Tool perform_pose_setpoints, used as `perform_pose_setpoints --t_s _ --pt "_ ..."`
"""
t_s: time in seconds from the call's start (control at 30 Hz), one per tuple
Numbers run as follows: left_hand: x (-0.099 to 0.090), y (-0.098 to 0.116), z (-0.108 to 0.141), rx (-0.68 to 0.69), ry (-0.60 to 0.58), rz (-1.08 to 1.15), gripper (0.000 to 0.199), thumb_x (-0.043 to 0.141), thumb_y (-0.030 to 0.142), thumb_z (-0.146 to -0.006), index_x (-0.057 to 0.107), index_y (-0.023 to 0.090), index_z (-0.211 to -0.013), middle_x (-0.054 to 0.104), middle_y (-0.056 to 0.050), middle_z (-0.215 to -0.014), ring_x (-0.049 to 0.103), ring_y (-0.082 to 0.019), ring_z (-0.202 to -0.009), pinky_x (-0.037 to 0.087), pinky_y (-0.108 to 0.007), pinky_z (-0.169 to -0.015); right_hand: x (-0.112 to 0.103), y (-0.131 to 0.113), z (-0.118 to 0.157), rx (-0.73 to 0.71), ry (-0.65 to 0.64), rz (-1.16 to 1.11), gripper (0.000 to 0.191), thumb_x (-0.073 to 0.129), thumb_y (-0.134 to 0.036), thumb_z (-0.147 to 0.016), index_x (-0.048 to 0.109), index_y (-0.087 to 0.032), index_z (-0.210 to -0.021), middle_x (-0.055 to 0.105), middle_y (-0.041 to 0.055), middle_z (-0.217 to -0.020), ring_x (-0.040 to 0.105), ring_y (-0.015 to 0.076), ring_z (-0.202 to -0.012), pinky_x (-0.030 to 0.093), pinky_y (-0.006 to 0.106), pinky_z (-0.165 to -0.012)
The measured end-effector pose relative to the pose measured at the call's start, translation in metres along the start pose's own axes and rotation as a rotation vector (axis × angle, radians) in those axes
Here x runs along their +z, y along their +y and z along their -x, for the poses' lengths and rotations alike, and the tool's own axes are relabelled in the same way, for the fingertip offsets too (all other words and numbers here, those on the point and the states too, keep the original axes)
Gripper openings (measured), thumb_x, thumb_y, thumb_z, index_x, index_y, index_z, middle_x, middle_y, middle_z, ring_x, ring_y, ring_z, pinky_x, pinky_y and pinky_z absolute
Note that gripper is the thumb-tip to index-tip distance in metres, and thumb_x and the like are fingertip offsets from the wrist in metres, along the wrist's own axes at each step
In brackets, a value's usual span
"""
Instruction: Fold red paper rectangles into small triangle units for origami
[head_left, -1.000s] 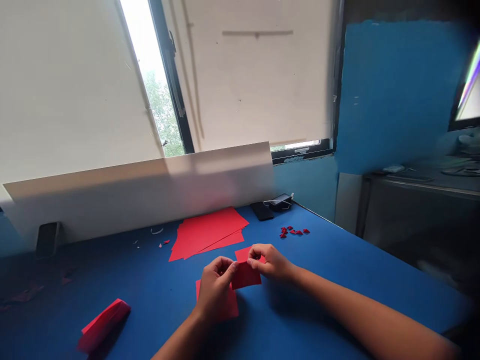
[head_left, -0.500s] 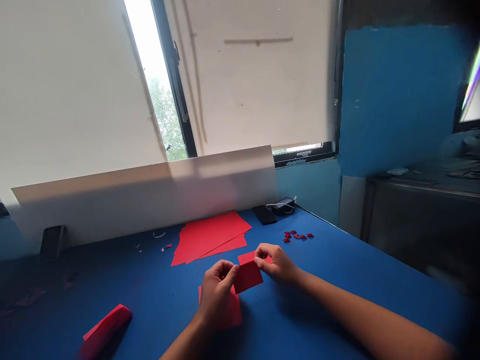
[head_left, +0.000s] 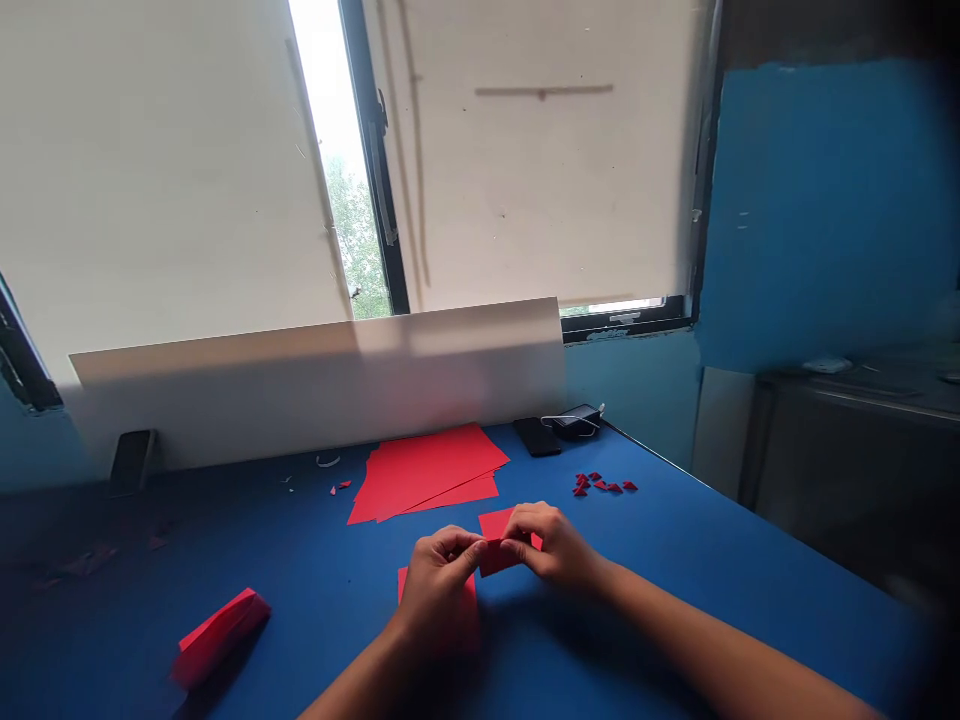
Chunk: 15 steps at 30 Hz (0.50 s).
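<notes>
My left hand and my right hand meet above the blue table, their fingertips pinching a folded piece of red paper from both sides. A flat red paper sheet lies under my left hand, mostly hidden by it. A stack of loose red sheets lies farther back. Several tiny red paper cut pieces are scattered to the right of that stack. At the front left rests a folded red paper bundle.
A white board stands along the table's back edge. A black phone and a black charger with a white cable lie near it, and another phone leans against it. The table's right edge runs forward.
My hands have moved closer together, and both now pinch the red paper, which sits lower and less tilted. The whole view has shifted slightly as my head moved.
</notes>
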<state>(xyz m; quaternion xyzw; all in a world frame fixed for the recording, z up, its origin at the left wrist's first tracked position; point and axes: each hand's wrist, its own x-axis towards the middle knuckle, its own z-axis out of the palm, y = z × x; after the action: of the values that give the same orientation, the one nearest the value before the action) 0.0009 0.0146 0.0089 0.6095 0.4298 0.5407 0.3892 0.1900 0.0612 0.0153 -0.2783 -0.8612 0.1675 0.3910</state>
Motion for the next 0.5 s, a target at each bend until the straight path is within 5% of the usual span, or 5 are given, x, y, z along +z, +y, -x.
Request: perform_pose_setpoints --t_s 0.27,0.5 --pt "0.0024 -0.0071 -0.0005 -0.069 -0.018 0.026 0.031 0.063 0.045 -0.08 0.068 0.014 -0.076 0.066 -0.005 -0.074 0.057 -0.018 -0.072 0.043 -0.027 -0.07 -0.0003 -0.0008 -0.0011 0.029 -0.008 -0.017 0.012 0.062 -0.023 -0.085 0.07 -0.02 -0.076 0.071 0.001 -0.074 0.06 0.0165 -0.069 0.039 0.033 -0.074" --pt "0.0013 -0.0005 -0.0001 -0.071 0.025 0.038 0.037 0.066 0.051 -0.074 0.07 0.014 -0.077 0.068 -0.008 -0.075 0.061 -0.021 -0.073 0.045 -0.029 -0.068 0.0026 0.001 0.0012 0.1 0.018 -0.127 0.023 0.067 -0.018 -0.077 0.067 -0.021 -0.101 0.071 0.0058 -0.104 0.065 0.0213 -0.089 0.045 0.035 -0.083"
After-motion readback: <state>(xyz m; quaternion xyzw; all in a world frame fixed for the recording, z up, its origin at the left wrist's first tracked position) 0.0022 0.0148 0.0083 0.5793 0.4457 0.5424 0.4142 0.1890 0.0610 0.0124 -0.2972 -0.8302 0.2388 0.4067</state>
